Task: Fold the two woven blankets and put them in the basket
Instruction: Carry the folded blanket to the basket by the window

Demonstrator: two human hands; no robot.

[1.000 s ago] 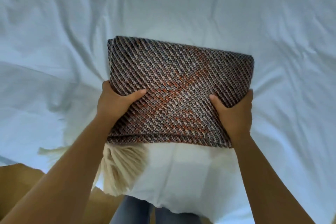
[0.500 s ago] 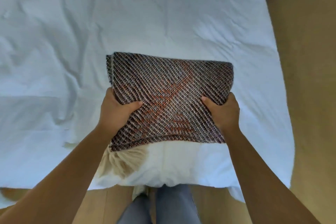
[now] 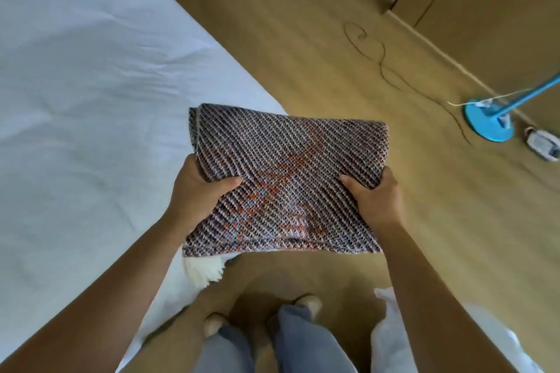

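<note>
As the left hand and right hand each hold a closed grip, thumbs on top, on the folded blanket, raised over the edge of the bed and the floor, this one looks ready to carry, kept level, to a basket not in view

no readable text, labels or numbers anywhere in view

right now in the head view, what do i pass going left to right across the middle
white bed → left hand → folded woven blanket → right hand → blue stand base
</note>
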